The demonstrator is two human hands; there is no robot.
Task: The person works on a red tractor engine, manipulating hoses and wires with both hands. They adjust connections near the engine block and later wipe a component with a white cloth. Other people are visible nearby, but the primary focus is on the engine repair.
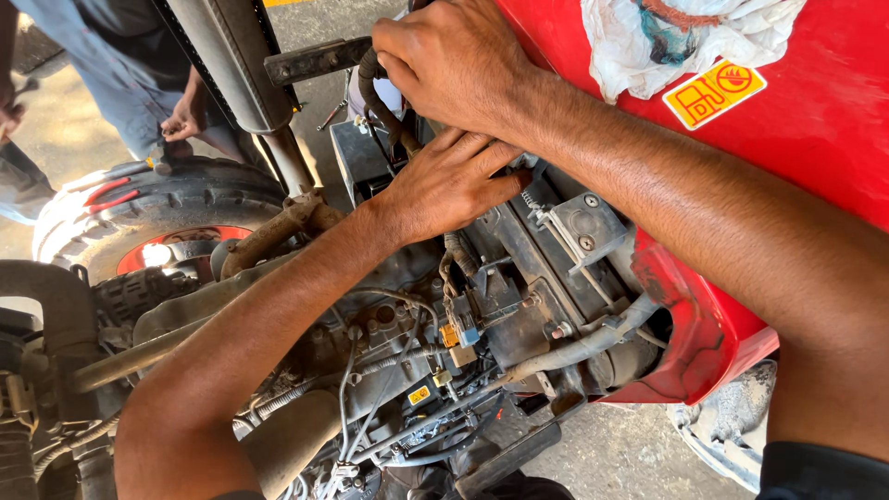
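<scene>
The person leans over the open engine bay (482, 306) of a red tractor, both arms reaching in from the near side. The right hand (454, 60) is curled around a black hose (370, 93) at the far edge of the bay, just beside the red hood (815, 120); the fingers wrap over the hose's bend, seemingly to keep it pulled to one side. The left hand (444, 181) lies just below it, palm down and fingers spread flat, pressed against the dark parts under the hose. It grips nothing that shows; whatever its fingertips touch is hidden beneath the right hand. The flat press looks like a brace, or a feel for something behind the hose.

A white rag (685, 32) lies bunched on the hood's far edge, beside a yellow sticker (713, 93), within reach. Below the hands, grey cables (370, 407) and a small blue connector (468, 329) hang loose across the engine. At the bay's left edge sits a front tyre (139, 208) with a red rim, and beyond it another person's hand (185, 116) hangs by a grey trouser leg.
</scene>
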